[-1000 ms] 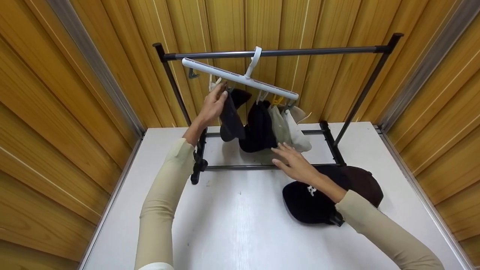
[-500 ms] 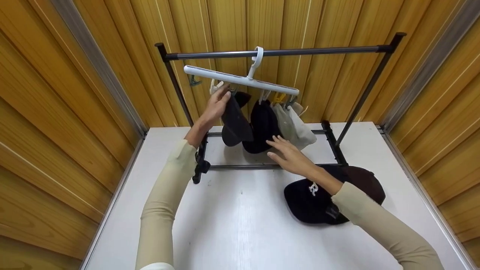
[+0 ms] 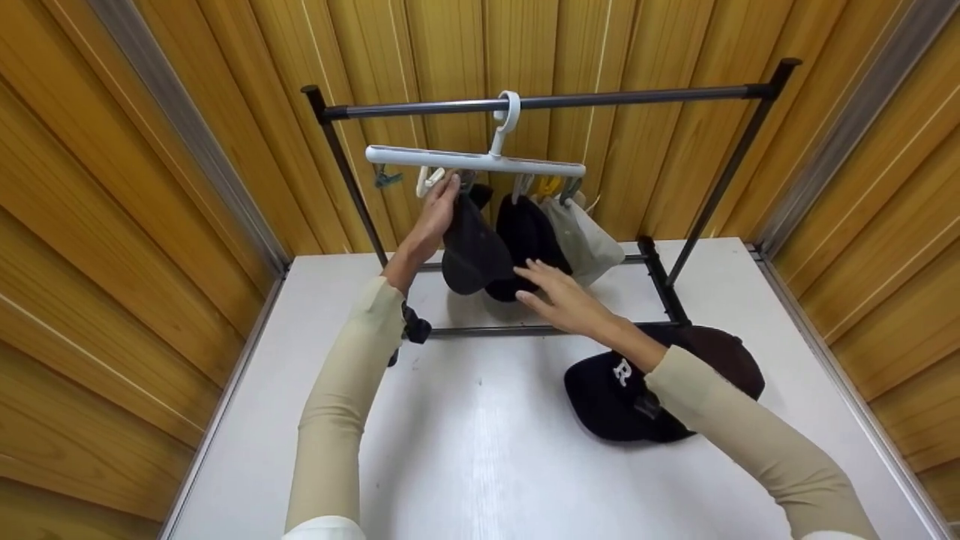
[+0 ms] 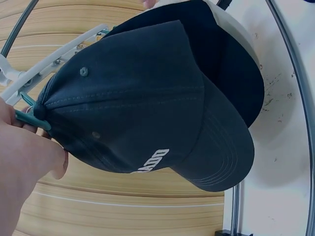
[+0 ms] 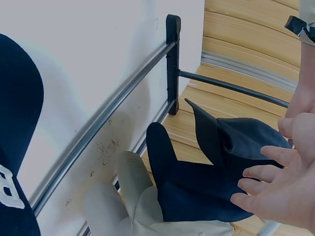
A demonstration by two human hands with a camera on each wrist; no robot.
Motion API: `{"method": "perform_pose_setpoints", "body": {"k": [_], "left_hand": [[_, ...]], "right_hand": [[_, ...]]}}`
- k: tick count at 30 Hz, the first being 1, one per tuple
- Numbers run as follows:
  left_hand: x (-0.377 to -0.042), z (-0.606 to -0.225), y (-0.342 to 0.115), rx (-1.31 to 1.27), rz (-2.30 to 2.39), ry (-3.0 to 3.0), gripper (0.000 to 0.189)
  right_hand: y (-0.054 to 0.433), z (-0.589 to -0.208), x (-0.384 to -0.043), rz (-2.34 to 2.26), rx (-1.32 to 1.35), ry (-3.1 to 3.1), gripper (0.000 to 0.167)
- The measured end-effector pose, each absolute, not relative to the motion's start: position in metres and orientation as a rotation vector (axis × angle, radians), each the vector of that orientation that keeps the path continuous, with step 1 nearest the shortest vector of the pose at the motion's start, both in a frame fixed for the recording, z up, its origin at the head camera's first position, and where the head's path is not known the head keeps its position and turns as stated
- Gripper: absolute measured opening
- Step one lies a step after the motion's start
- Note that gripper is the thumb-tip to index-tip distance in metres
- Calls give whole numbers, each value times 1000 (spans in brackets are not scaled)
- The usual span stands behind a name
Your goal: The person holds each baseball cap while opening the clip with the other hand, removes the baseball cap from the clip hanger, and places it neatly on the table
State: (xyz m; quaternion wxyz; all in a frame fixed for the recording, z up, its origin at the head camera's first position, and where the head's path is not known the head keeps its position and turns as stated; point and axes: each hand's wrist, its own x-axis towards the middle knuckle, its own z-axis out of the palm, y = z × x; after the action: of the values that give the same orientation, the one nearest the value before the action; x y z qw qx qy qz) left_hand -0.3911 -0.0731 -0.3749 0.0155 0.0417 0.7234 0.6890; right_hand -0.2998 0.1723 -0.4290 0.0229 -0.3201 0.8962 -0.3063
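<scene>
In the head view my left hand (image 3: 435,221) is up at the left part of a white clip hanger (image 3: 450,159). Its fingers hold a teal clip (image 4: 32,118) that grips the back of a dark navy cap (image 4: 128,98) with white lettering. That cap hangs brim downward. My right hand (image 3: 566,300), fingers spread, is beside a second black cap (image 3: 529,232) hanging from the hanger's middle; the right wrist view shows its fingertips overlapping this cap. Pale green-grey and white caps (image 3: 592,240) hang at the right end.
The hanger hooks over the bar of a black garment rack (image 3: 637,97). A spare green clip (image 3: 386,178) dangles at its left end. On the white table (image 3: 465,450) lie a black cap with a white R (image 3: 607,397) and a dark brown cap (image 3: 727,356). Wood-panelled walls stand around.
The hanger has swung from a steep tilt, left end high, to nearly level. My left hand has lowered slightly with the navy cap. My right hand has shifted left and up along the hanging caps.
</scene>
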Motion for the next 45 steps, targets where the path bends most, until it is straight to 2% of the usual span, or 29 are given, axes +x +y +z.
{"method": "perform_pose_setpoints", "body": {"k": [7,16,34,45], "left_hand": [[-391,-372,-73,89,2218,2195,52],[-389,-370,-70,186,2338,2197,47],[-378,-367,-61,257,2404,2164,46],[-381,-371,-60,344,2520,2014,40]], "right_hand": [[153,-421,-308,-1044,-1059,2831,50],[126,-407,-326,-1251,-1039,2960,43],[95,-390,-352,-1541,-836,2845,36],[85,-383,-366,-1610,-562,2656,37]]}}
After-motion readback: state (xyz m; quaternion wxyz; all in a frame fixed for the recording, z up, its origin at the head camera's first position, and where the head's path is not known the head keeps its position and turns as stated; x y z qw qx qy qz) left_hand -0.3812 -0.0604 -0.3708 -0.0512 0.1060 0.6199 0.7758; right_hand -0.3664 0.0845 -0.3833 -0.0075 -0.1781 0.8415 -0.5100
